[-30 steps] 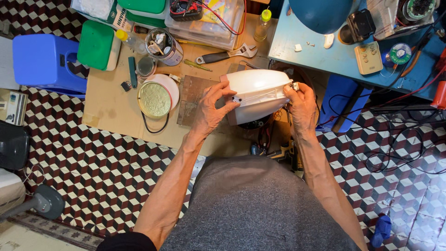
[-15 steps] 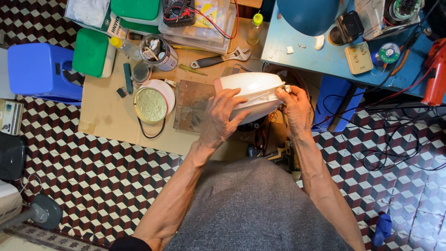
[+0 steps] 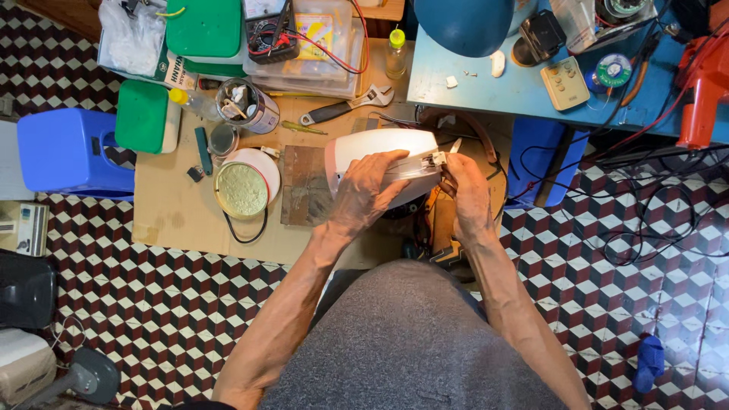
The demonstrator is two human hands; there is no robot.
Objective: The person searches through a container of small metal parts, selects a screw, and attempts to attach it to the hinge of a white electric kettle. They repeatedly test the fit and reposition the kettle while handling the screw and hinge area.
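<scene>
- The person wears a grey shirt [image 3: 410,342] and looks down at 2 bare arms.
- The floor [image 3: 152,304] has small dark red, black and white tiles.
- The left hand [image 3: 364,193] lies over the top of a white shell [image 3: 372,144]. Its fingers are bent and press on the shell, so it grips it.
- The right hand [image 3: 467,190] is at the right end of the shell. Its fingers pinch a small white part [image 3: 437,159] there. I cannot tell how tight the pinch is.
- The shell is round and smooth. It is held up over the right edge of a brown board [image 3: 175,220], just in front of the person.
- A flat rusty plate [image 3: 304,190] lies on the board, just left of the shell.
- A round tin [image 3: 243,190] sits left of the plate. A black wire [image 3: 243,231] curls under it.
- Farther back, a can [image 3: 247,106] holds small tools. A wrench [image 3: 345,106] lies near it.
- A green box [image 3: 142,115] is at the left edge of the board. A blue stool [image 3: 68,152] stands left of it.
- At the back are a green lid [image 3: 201,26], a meter [image 3: 269,30] with red wires and a small bottle [image 3: 395,53] with a yellow cap.
- A blue table [image 3: 531,91] is far right. A blue helmet [image 3: 463,23] and a red tool [image 3: 702,83] are on it.
</scene>
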